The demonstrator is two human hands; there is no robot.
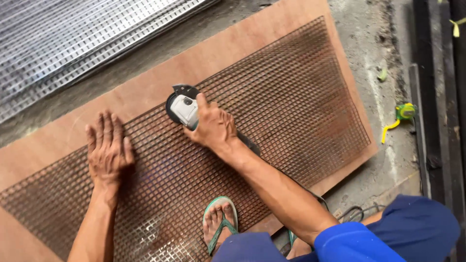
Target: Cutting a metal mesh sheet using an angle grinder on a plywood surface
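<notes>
Head view, looking down. Landmark: the rusty brown wire mesh panel (272, 102), lying flat on a reddish-brown plywood sheet (145, 87) that rests on a grey concrete floor (374, 63). Right hand (213, 126): fingers wrapped around the body of an angle grinder (187, 109), closed tight on it; the grinder sits over the mesh near the panel's upper long edge, roughly mid-length, its dark guard and disc at the edge where mesh meets bare plywood. The grinder's dark rear body runs back under the wrist toward the panel's centre. Left hand (109, 148): open, fingers spread, palm pressed flat on the mesh, to the left of the grinder and near the same upper edge; it grips nothing. One foot in a green flip-flop (219, 225) stands on the mesh at its lower edge, below the right forearm. Blue-clad knees or lap (388, 233) sit off the panel's lower right corner; a dark cable (352, 212) loops on the floor just beside that corner. Off the mesh's right end, well apart on the concrete, lies a green and yellow tape measure (404, 112) with a short length of yellow tape pulled out. Beyond the panel's upper left, past the plywood edge, lies a stack of bright silver mesh sheets (73, 39). Whether the disc is spinning: cannot tell.
</notes>
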